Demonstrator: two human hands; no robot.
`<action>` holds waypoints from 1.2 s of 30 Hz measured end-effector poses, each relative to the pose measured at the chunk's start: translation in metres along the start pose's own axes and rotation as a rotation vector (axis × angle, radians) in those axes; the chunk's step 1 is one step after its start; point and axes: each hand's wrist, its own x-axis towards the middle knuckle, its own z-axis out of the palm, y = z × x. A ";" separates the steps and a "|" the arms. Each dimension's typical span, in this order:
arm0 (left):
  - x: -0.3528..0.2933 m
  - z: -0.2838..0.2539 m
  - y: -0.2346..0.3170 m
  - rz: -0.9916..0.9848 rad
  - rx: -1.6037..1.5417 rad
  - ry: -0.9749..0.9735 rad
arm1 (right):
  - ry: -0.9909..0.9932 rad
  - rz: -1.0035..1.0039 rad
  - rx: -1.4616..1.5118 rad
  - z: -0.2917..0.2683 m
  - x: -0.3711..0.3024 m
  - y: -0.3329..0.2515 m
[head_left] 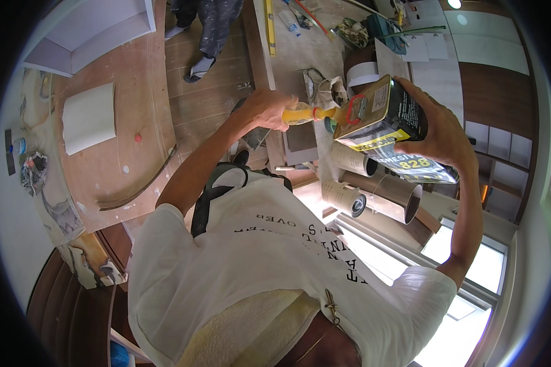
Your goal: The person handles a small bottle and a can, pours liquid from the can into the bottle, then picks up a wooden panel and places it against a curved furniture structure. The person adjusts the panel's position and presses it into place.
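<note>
My right hand (441,131) grips a rectangular metal can (379,134) with black, yellow and blue label, fingers over its top edge and thumb across its side. The can is tilted, with its lidded end and red ring handle (353,110) turned to the left. My left hand (268,110) is closed around a small clear bottle (299,114) with yellowish contents. The bottle's narrow neck points right and meets the can's end, or nearly so. Whether liquid flows between them I cannot make out.
A workbench (291,61) ahead bears a yellow spirit level (269,27), tools and bags. At left, a wooden board (147,104) carries a white sheet (89,119) and a curved strip (138,183). Rolls of sheet material (389,196) lie below the can. Another person's legs (205,37) stand beyond.
</note>
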 end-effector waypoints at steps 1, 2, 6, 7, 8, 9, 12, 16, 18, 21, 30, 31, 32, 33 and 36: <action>0.000 0.001 -0.001 0.000 0.001 0.001 | 0.000 0.000 -0.002 0.000 0.000 0.000; 0.000 0.001 -0.001 0.001 0.003 0.002 | -0.002 0.001 -0.003 0.000 0.000 -0.001; -0.001 0.000 0.000 -0.009 -0.012 -0.006 | -0.005 0.004 -0.010 -0.001 0.000 -0.002; -0.001 -0.001 0.000 -0.008 -0.011 -0.008 | -0.004 0.004 -0.012 -0.001 -0.001 -0.001; -0.001 -0.001 0.000 -0.007 -0.009 -0.010 | -0.008 0.007 -0.012 -0.001 -0.001 -0.002; -0.001 -0.001 0.000 -0.007 -0.008 -0.012 | -0.012 0.010 -0.013 -0.001 -0.001 -0.003; -0.001 -0.002 0.001 -0.011 -0.010 -0.018 | -0.017 0.010 -0.013 -0.001 -0.001 -0.003; -0.001 -0.002 0.002 -0.016 -0.014 -0.037 | -0.021 0.016 -0.020 -0.001 -0.002 -0.002; -0.001 -0.002 0.003 -0.016 -0.016 -0.043 | -0.025 0.021 -0.024 -0.001 -0.003 -0.002; -0.002 -0.001 0.003 -0.018 -0.017 -0.039 | -0.027 0.022 -0.027 -0.001 -0.003 -0.002; -0.002 0.000 0.004 -0.023 -0.014 -0.046 | -0.034 0.026 -0.021 -0.001 -0.004 -0.003; -0.002 0.000 0.004 -0.024 -0.015 -0.045 | -0.037 0.026 -0.020 -0.001 -0.004 -0.002; -0.002 0.000 0.004 -0.024 -0.015 -0.043 | -0.036 0.025 -0.022 -0.001 -0.004 -0.002; -0.002 -0.001 0.004 -0.024 -0.016 -0.041 | -0.035 0.025 -0.025 -0.002 -0.004 -0.003; -0.002 0.001 0.004 -0.016 -0.011 -0.030 | -0.028 0.019 -0.033 -0.001 -0.004 -0.003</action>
